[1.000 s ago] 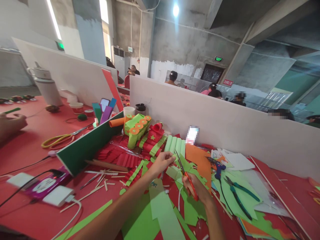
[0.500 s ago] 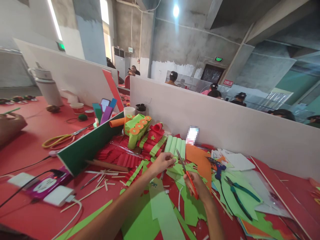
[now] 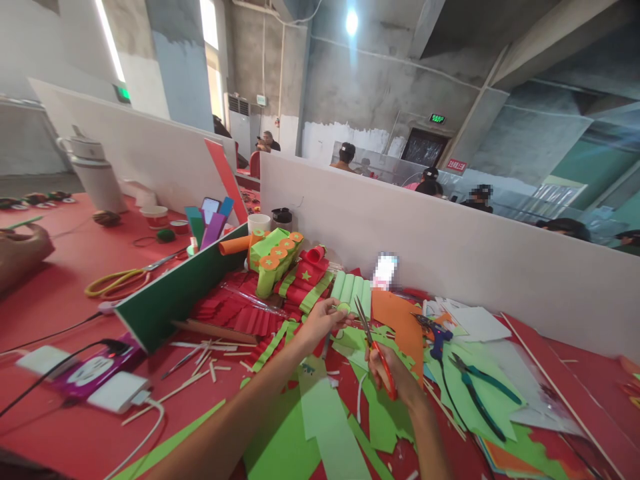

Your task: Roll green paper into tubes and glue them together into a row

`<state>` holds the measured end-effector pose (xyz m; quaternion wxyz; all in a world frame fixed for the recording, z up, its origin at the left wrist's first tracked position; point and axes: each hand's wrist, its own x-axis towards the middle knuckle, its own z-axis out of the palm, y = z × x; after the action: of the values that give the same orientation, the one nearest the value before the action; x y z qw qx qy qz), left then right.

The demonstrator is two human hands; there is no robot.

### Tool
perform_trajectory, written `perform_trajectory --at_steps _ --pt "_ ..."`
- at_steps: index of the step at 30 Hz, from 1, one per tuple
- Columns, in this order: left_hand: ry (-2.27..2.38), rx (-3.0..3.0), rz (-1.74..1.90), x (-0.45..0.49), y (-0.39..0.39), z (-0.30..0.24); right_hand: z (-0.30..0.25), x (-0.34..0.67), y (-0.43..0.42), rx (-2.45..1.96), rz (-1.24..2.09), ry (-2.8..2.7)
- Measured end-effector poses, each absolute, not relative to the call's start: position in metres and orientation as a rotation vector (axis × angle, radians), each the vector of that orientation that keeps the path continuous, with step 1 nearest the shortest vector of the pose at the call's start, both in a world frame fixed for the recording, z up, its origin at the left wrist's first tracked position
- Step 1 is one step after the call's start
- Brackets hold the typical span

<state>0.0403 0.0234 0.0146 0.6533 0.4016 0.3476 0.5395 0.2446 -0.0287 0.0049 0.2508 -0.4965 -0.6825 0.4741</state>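
Observation:
My left hand [image 3: 323, 320] is closed, pinching a small light-green paper disc [image 3: 344, 307] at its fingertips. My right hand [image 3: 389, 371] is wrapped round the red handles of a pair of scissors [image 3: 365, 320]. Their blades point up and away, just to the right of the disc and apart from it. Beneath both hands lie green paper offcuts [image 3: 325, 407]. Beyond my left hand stands a row of pale green paper rolls [image 3: 351, 288]. A red and green paper model with a star [image 3: 306, 275] sits to their left.
A glue gun [image 3: 440, 337] and green-handled pliers [image 3: 477, 393] lie at right. On the left are a dark green board [image 3: 175, 293], a purple power strip [image 3: 93, 370] and yellow-handled scissors [image 3: 117, 283]. Another person's hand [image 3: 25, 250] shows at the far left. A white partition [image 3: 450, 260] runs behind.
My left hand has turned a little and drawn slightly left with the disc, so the gap to the scissors is wider. My right hand has hardly moved.

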Motion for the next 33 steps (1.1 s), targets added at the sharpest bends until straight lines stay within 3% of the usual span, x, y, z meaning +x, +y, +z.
perform_trajectory --at_steps 33 --pt "0.859 1.11 1.222 0.042 0.027 0.007 0.001 0.231 -0.028 -1.316 1.308 -1.798"
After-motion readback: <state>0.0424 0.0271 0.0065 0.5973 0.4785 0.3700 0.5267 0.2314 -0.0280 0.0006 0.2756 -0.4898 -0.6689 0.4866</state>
